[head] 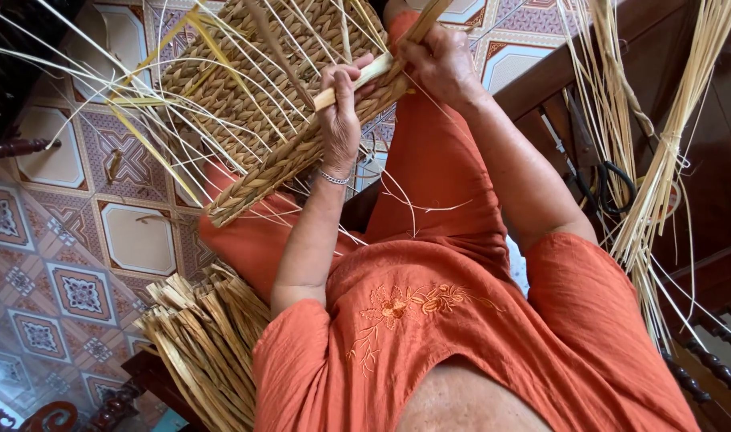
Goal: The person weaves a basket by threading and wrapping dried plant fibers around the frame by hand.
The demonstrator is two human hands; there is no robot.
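Head view: reed strip slanting upper-right, perhaps flat.

I see a half-woven basket of tan plaited rush, tilted on the lap, its thick braided rim running diagonally from lower left to upper right. Thin pale upright strands fan out loose from its wall toward the left and down. A flat, pale strip of rush lies across the rim at the upper right, gripped at both ends and angled up toward the right
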